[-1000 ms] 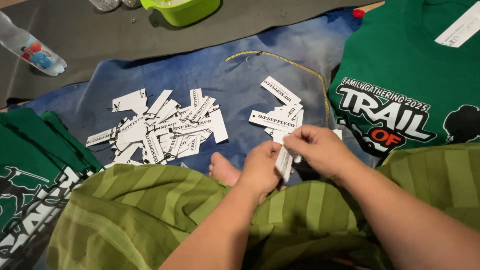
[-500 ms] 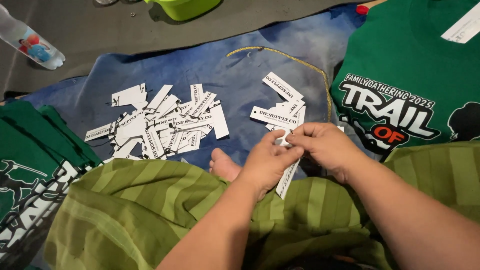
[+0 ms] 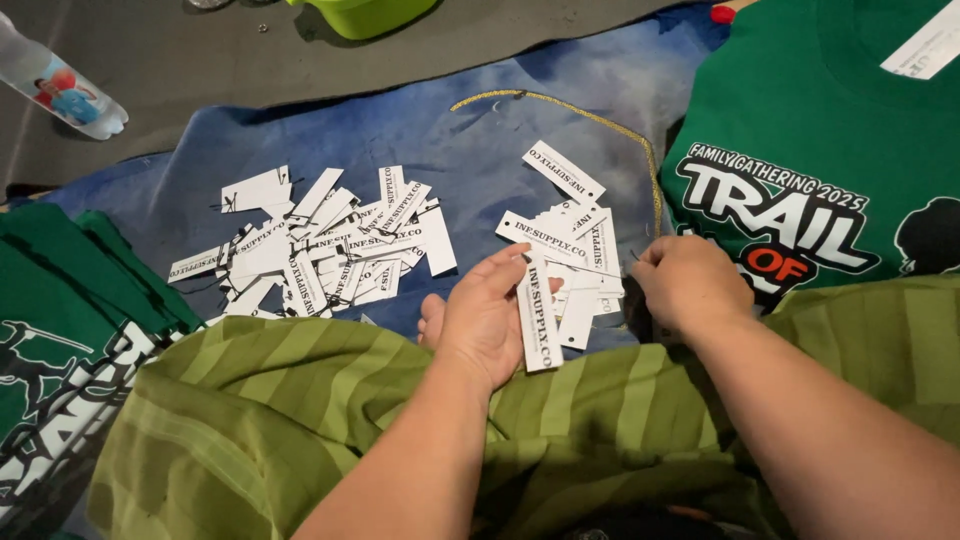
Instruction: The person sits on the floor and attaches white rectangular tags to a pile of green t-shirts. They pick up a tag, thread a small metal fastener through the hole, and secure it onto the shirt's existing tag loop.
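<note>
My left hand point(image 3: 487, 312) pinches a long white paper tag point(image 3: 538, 322) with black print, held upright over my lap. My right hand point(image 3: 688, 282) is closed to a fist just right of it, by the edge of a green printed T-shirt point(image 3: 800, 130); a thin thread seems pinched in its fingers, too fine to tell. Between the hands lies a small heap of white tags point(image 3: 565, 235). A bigger pile of the same tags point(image 3: 320, 245) is spread to the left on a blue cloth point(image 3: 480, 140).
Striped green fabric point(image 3: 300, 420) covers my lap. A stack of folded green shirts point(image 3: 60, 330) lies at the left. A gold cord point(image 3: 600, 120) curves across the blue cloth. A plastic bottle point(image 3: 60, 85) and a lime-green container point(image 3: 370, 15) sit on the grey floor.
My hands were together on one tag; now they have drawn apart. The left hand keeps the tag, and the right hand has moved right toward the green shirt.
</note>
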